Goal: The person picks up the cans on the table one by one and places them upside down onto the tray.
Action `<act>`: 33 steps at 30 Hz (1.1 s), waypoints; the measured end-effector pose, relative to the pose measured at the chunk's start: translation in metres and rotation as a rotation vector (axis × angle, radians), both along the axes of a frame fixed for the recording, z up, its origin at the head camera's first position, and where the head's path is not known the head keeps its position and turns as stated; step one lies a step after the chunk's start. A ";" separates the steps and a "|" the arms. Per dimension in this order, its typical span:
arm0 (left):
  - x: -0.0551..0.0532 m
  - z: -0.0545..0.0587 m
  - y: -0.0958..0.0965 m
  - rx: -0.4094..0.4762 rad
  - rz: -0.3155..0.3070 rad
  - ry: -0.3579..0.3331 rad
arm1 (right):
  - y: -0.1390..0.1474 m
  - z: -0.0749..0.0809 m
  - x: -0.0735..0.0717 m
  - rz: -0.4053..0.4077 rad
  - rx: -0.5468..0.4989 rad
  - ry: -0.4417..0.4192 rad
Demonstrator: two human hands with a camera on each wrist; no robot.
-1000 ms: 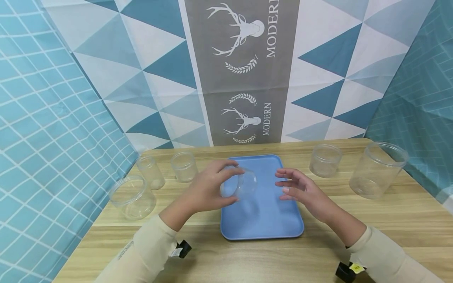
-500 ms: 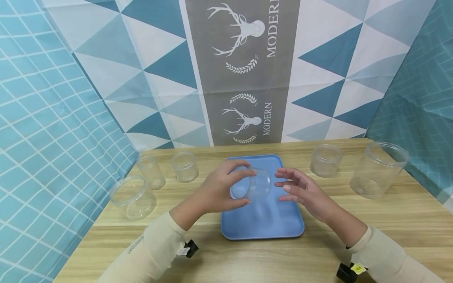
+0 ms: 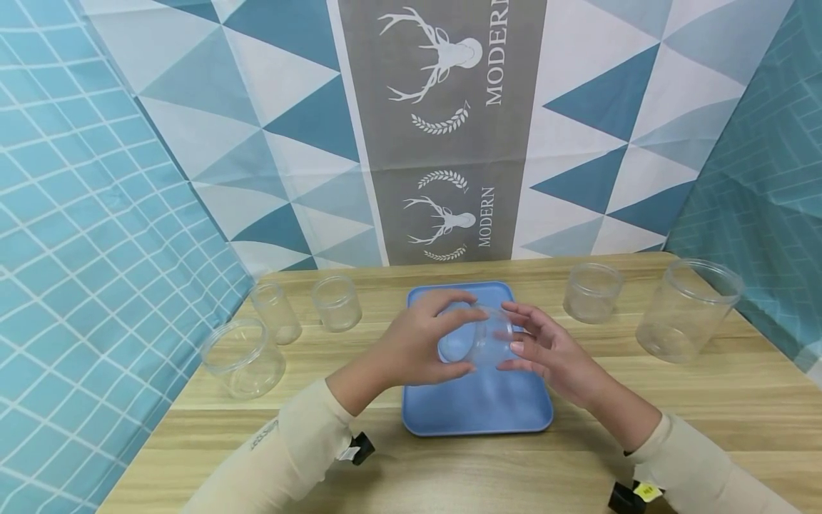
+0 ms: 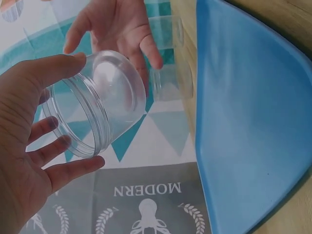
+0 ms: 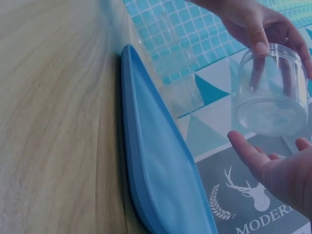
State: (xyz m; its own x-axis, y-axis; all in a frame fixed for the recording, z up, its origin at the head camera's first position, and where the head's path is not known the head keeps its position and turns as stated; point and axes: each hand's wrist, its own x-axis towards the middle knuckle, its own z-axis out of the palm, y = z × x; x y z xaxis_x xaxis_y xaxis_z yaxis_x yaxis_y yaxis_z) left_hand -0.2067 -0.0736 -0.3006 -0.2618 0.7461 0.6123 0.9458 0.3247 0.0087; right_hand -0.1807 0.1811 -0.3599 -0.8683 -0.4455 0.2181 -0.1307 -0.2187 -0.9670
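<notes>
A clear jar (image 3: 496, 337) lies on its side in the air over the blue tray (image 3: 478, 412). My left hand (image 3: 427, 341) grips it around the threaded mouth end, thumb on one side and fingers on the other, as the left wrist view shows on the jar's rim (image 4: 97, 122). The jar's base points towards my right hand (image 3: 555, 353). That hand is held with fingers spread and loosely bent around the base. In the right wrist view a small gap shows between the right hand (image 5: 287, 178) and the jar (image 5: 270, 109). No lid is seen on it.
On the table's left stand a wide clear jar (image 3: 245, 368), a narrow tall one (image 3: 277, 315) and a small one (image 3: 337, 305). At the right are a short jar (image 3: 592, 294) and a large jar (image 3: 682, 314). A patterned cloth (image 3: 443, 143) hangs behind the table.
My left hand has carried the jar rightwards over the tray, bringing its base close to my right hand. The right hand has stayed nearly in place.
</notes>
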 end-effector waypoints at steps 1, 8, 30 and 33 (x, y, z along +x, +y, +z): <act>0.000 0.000 0.001 0.002 -0.003 0.005 | 0.000 0.000 0.000 0.002 -0.009 -0.004; 0.003 -0.001 0.009 0.016 -0.019 0.016 | -0.003 -0.001 0.001 0.050 -0.105 -0.043; 0.003 -0.004 0.015 0.097 -0.046 -0.010 | -0.005 -0.004 0.001 0.167 -0.324 -0.058; 0.001 -0.006 0.014 0.127 -0.082 -0.036 | -0.004 -0.004 0.001 0.180 -0.353 -0.053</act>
